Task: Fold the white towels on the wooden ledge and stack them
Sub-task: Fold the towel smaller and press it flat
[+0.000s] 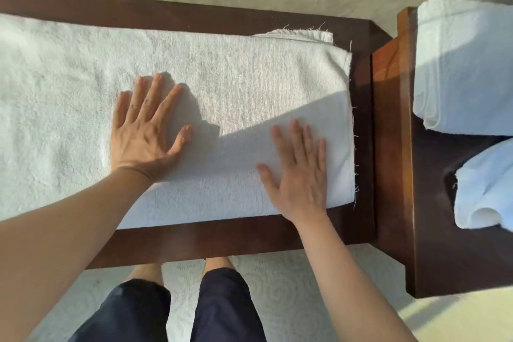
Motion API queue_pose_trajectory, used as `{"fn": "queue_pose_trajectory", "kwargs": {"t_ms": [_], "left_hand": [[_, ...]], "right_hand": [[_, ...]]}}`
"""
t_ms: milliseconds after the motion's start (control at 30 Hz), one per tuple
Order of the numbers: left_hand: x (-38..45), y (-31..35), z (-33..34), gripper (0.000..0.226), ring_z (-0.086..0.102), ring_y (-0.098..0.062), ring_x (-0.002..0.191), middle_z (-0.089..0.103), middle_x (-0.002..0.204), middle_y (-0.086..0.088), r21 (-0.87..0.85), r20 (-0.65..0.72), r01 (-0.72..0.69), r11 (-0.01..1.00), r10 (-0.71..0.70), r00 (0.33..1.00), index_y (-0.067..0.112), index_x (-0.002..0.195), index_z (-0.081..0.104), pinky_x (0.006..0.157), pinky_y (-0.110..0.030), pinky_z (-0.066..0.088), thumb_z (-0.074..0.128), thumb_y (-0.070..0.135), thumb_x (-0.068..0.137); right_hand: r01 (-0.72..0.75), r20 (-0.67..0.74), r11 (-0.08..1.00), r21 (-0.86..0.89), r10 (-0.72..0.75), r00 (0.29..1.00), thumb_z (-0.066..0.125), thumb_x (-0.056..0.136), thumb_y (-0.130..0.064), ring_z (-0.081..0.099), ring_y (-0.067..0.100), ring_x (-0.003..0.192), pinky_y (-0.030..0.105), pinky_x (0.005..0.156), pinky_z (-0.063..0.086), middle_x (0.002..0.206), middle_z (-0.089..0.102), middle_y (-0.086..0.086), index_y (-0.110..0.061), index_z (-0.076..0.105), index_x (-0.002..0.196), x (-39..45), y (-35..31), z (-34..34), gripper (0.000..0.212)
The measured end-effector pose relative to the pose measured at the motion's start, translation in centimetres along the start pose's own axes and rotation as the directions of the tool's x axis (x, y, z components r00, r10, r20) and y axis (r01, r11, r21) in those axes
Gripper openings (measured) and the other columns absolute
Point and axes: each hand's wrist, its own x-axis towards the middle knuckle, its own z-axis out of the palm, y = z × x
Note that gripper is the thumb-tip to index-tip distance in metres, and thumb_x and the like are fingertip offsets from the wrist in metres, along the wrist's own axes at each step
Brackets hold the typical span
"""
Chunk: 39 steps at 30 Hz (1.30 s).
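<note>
A white towel (222, 69) lies flat on the wooden ledge (194, 18), its long axis running left to right along the ledge. Its right end is a doubled layer with a frayed edge, stopping just short of the ledge's right end; the left part runs out of view. Dark wood shows along the far and near edges. Both hands press palm-down on it, fingers spread and gripping nothing: left hand (147, 130) mid-towel, right hand (299, 172) near the front right corner. Two folded towels (460, 64) sit on the adjoining desk (444, 230) to the right.
</note>
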Motion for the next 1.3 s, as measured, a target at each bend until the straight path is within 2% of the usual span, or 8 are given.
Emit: {"fn": "queue_pose_trajectory", "kwargs": {"t_ms": [133,333,467,567,667,867,1067,1300], "left_hand": [[0.1,-0.3,-0.1,0.074,-0.002,-0.022,0.157,0.008,0.17,0.001,-0.02,-0.004,-0.026,0.999,0.026,1.0,0.033,0.16,0.019,0.126,-0.045,-0.003,0.026,0.064,0.094],[-0.2,3.9,0.5,0.063,0.012,-0.025,0.156,0.023,0.167,-0.008,-0.097,-0.014,-0.184,0.978,0.183,0.983,0.019,0.153,0.041,0.127,-0.047,0.007,0.036,0.047,0.096],[1.1,11.4,2.5,0.058,0.01,-0.018,0.156,0.023,0.167,-0.003,-0.225,0.051,-0.347,0.911,0.367,0.929,0.019,0.153,0.042,0.127,-0.039,0.007,0.037,0.045,0.1],[2.9,17.0,1.8,0.045,0.044,-0.018,0.14,0.056,0.145,0.0,-0.458,0.071,-0.249,0.853,0.315,0.946,0.02,0.139,0.059,0.112,-0.031,0.033,0.044,0.04,0.101],[5.9,20.6,-1.1,0.043,0.062,-0.015,0.109,0.065,0.115,0.004,-0.718,0.222,0.19,0.67,-0.037,0.974,0.022,0.132,0.061,0.078,-0.018,0.044,0.05,0.05,0.101],[9.0,18.1,-5.9,0.091,0.056,-0.024,0.121,0.059,0.136,-0.008,-0.767,0.452,0.467,0.441,-0.145,0.88,0.018,0.141,0.053,0.101,-0.037,0.044,0.061,0.081,0.076],[7.9,10.4,-8.3,0.068,0.067,-0.011,0.098,0.068,0.102,0.008,-0.685,0.381,0.366,0.63,-0.118,0.917,0.026,0.12,0.062,0.075,-0.023,0.052,0.094,0.046,0.063],[5.4,0.8,-9.5,0.045,0.064,-0.024,0.093,0.067,0.097,0.001,-0.555,0.051,0.39,0.735,-0.438,0.898,0.018,0.117,0.064,0.069,-0.028,0.047,0.071,0.048,0.084]], "right_hand": [[-0.472,-0.007,0.837,0.278,0.493,0.87,0.039,0.095,-0.073,0.001,0.023,0.157,0.05,0.126,0.0,0.17,0.005,0.008,-0.025,0.009,0.162,-0.6,3.9,-0.9,0.088],[-0.565,-0.09,0.702,0.434,0.658,0.748,0.056,0.099,-0.042,0.042,0.029,0.134,0.043,0.11,0.033,0.147,0.047,0.012,-0.011,0.032,0.154,0.3,1.8,-3.3,0.067],[-0.599,0.134,0.484,0.639,0.696,0.706,0.064,0.092,-0.041,0.059,0.026,0.115,0.039,0.096,0.049,0.126,0.06,0.006,-0.01,0.052,0.135,1.9,2.1,-4.5,0.054],[-0.56,0.221,0.45,0.695,0.608,0.763,0.061,0.093,-0.037,0.064,0.024,0.101,0.042,0.087,0.052,0.103,0.067,-0.003,-0.018,0.058,0.114,2.2,2.3,-6.4,0.029],[-0.373,0.148,0.671,0.641,0.368,0.918,0.058,0.099,-0.03,0.061,0.014,0.104,0.037,0.087,0.05,0.116,0.063,-0.009,-0.025,0.046,0.135,1.4,0.9,-8.4,0.039],[-0.088,0.076,0.868,0.49,0.058,0.995,0.055,0.097,-0.018,0.06,0.02,0.115,0.035,0.098,0.047,0.13,0.056,-0.002,-0.029,0.026,0.157,0.6,-4.6,-9.4,0.067],[0.055,0.259,0.882,0.468,-0.196,0.946,0.053,0.097,-0.013,0.055,0.028,0.118,0.039,0.097,0.045,0.132,0.048,0.005,-0.024,0.011,0.16,2.2,-10.7,-11.0,0.076],[0.153,0.303,0.879,0.452,-0.313,0.9,0.062,0.096,-0.023,0.059,0.03,0.111,0.04,0.091,0.047,0.123,0.059,0.008,-0.023,0.026,0.153,2.9,-19.5,-11.0,0.067]]}}
